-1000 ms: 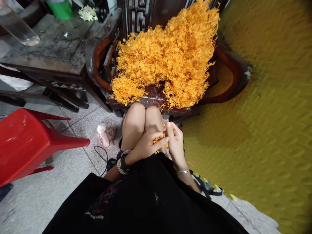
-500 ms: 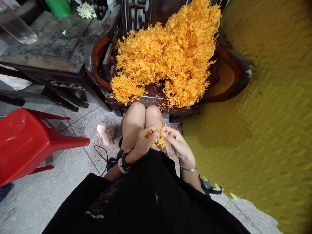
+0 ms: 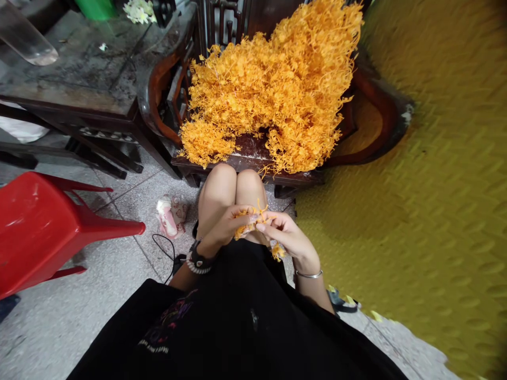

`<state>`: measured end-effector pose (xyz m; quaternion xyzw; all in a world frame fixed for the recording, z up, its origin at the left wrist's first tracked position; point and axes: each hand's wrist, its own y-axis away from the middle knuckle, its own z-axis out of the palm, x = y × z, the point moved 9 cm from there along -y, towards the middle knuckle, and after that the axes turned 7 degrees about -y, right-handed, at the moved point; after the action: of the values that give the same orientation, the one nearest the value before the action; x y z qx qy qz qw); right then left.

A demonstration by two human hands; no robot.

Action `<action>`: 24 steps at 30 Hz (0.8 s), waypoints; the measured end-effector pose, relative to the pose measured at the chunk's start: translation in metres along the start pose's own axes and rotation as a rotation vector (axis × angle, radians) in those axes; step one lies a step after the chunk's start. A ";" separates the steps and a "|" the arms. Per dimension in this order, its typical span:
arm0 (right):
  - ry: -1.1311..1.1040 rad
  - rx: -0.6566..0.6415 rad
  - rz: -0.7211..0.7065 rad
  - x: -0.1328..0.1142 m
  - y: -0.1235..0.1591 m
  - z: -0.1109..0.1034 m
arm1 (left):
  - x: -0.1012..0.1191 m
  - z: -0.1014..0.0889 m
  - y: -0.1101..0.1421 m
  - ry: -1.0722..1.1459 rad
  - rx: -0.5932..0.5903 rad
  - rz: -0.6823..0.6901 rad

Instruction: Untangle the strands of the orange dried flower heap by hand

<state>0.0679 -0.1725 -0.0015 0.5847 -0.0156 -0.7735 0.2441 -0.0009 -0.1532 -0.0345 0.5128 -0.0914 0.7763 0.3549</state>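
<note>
Above my lap, my left hand (image 3: 227,226) is closed around a small bunch of thin, curly orange strands (image 3: 240,232) with flower-like tips. My right hand (image 3: 293,240) pinches strands from the same bunch, and its fingertips meet those of the left. One small orange tuft (image 3: 278,252) hangs below the right fingers. Beyond my knees, a large heap of similar orange flower-like strands (image 3: 273,89) covers much of a dark wooden chair (image 3: 249,149). Whether the pieces are real flowers or artificial, I cannot tell.
On the left are a red plastic stool (image 3: 35,227) and a dark wooden table (image 3: 79,68) bearing a green container (image 3: 96,8), white flowers (image 3: 139,11) and a clear vessel (image 3: 29,39). A pink-and-white item (image 3: 168,217) lies on the floor. A yellow textured surface (image 3: 396,227) rises at right.
My fingers have shifted on the bunch, and less of it shows between the hands. The left hand lies flatter over it. A tuft now hangs below my right hand.
</note>
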 end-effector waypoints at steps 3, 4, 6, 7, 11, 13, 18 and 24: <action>-0.135 -0.071 0.005 0.004 0.000 0.007 | -0.015 0.016 0.000 0.278 -0.164 -0.167; -0.194 -0.076 -0.002 0.005 0.000 0.009 | -0.017 0.022 0.001 0.333 -0.216 -0.203; -0.311 -0.061 -0.026 0.008 -0.002 0.010 | -0.017 0.032 0.002 0.430 -0.292 -0.235; -0.363 -0.046 -0.044 0.009 -0.003 0.011 | -0.017 0.036 0.003 0.490 -0.319 -0.243; -0.494 0.008 -0.097 0.010 -0.008 0.015 | -0.015 0.043 0.003 0.659 -0.305 -0.216; -0.571 0.017 -0.138 0.006 -0.008 0.015 | -0.011 0.033 0.001 0.717 -0.196 -0.144; -0.626 0.080 -0.205 -0.004 -0.005 0.002 | 0.004 -0.007 0.007 0.712 0.110 0.055; -0.390 0.225 -0.194 -0.010 -0.007 -0.011 | 0.008 0.025 0.012 0.510 -0.160 -0.082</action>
<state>0.0774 -0.1598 0.0014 0.4466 -0.0922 -0.8850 0.0943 0.0076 -0.1711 -0.0140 0.2742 -0.0394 0.8557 0.4371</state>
